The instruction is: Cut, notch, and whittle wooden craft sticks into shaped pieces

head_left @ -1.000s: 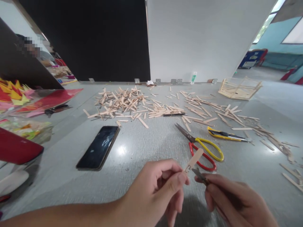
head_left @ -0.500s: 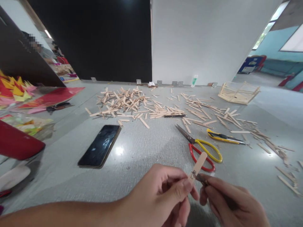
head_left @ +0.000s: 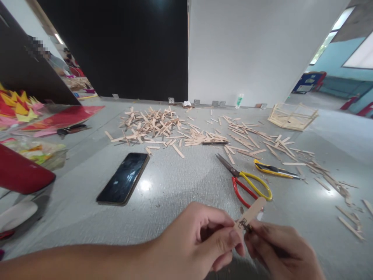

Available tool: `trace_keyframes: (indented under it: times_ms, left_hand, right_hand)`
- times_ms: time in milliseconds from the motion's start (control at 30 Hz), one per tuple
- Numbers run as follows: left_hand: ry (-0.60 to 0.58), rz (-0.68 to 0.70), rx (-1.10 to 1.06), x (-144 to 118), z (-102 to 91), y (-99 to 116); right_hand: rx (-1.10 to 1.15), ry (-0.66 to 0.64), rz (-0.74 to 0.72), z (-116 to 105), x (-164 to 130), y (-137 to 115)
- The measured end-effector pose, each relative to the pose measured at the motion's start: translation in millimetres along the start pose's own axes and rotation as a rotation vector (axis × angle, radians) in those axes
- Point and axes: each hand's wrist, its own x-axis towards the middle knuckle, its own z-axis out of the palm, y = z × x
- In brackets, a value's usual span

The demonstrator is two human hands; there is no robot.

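My left hand (head_left: 205, 237) pinches a wooden craft stick (head_left: 255, 209) between thumb and fingers, its rounded end pointing up and to the right. Dark marks show across the stick's face near my thumb. Closed around a small dark tool (head_left: 247, 226), mostly hidden by the fingers, is my right hand (head_left: 281, 247); the tool's tip meets the marked part of the stick. Just beyond the stick lie scissors (head_left: 240, 174) with one red and one yellow handle, blades pointing away to the left. A yellow box cutter (head_left: 274, 170) rests to their right.
Loose craft sticks (head_left: 157, 124) spread along the back of the table. A phone (head_left: 124, 179) lies on the left, a red object (head_left: 23, 171) farther left. At the back stand a glue stick (head_left: 239, 101) and a small stick frame (head_left: 293, 116). Panels rise behind.
The craft stick has tilted farther to the right and lower. My right hand has shifted slightly, with the dark tool's tip now over the marks.
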Motion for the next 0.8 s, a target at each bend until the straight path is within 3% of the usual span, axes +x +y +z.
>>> trace_keyframes:
  times_ms: [400, 633, 700, 800]
  left_hand:
    - [-0.070, -0.084, 0.085, -2.7, -11.3, 5.6]
    - [-0.103, -0.104, 0.085, 2.2, -17.6, 2.5]
    - [-0.109, -0.104, 0.070, 4.1, -19.2, 2.6]
    - [-0.126, -0.086, 0.043, 6.9, -22.1, 1.6]
  right_hand:
    - [-0.015, -0.216, -0.043, -7.7, 7.3, 7.7]
    - [-0.065, 0.016, -0.227, -0.7, 7.7, 7.0]
    - [-0.035, -0.008, -0.224, 0.2, 9.1, 5.7]
    - [-0.006, -0.127, -0.108, -2.4, 12.4, 3.9]
